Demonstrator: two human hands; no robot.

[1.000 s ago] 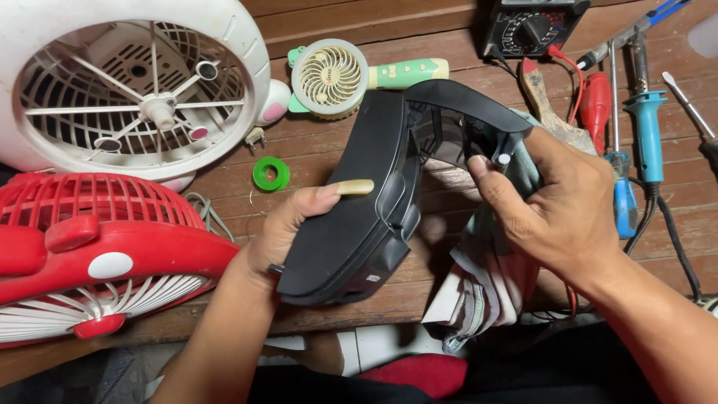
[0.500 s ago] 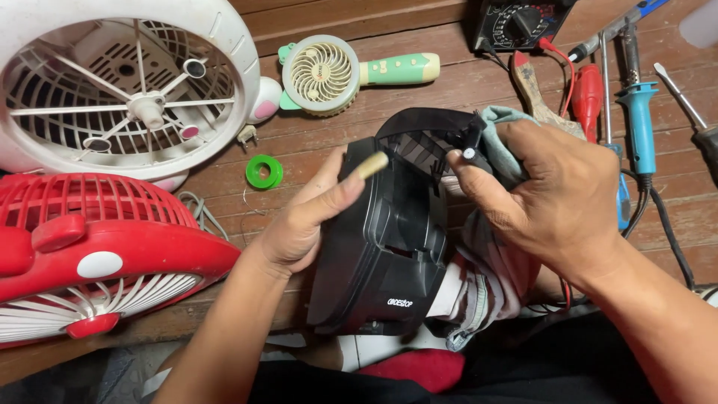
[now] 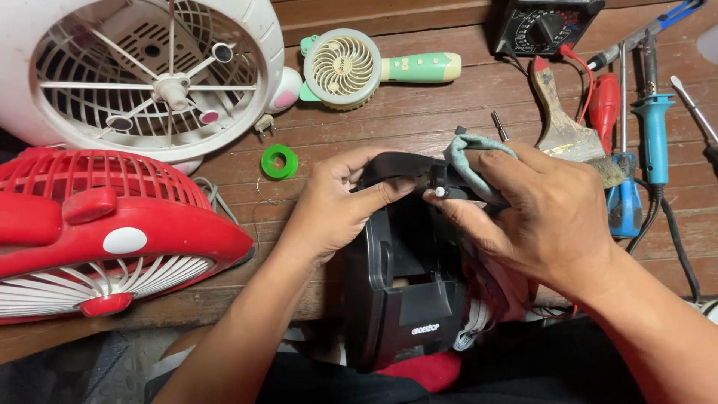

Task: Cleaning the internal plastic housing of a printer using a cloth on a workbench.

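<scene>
Over the wooden bench (image 3: 419, 127), both hands closed on a black casing (image 3: 407, 299) (right hand (image 3: 538, 217) pinching a cloth (image 3: 471, 153), left hand (image 3: 336, 206) gripping its rim).

Two bare forearms, sleeveless to frame edge; left hand (image 3: 333, 209) and right hand (image 3: 550, 217) ungloved, without rings; short trimmed nails on fingers (image 3: 389, 191).

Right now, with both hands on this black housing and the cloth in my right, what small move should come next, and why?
Probably draw the cloth along the top edge of the black housing. The right hand already presses it there, and the left hand grips the same edge, steadying the housing upright at the bench edge.
</scene>
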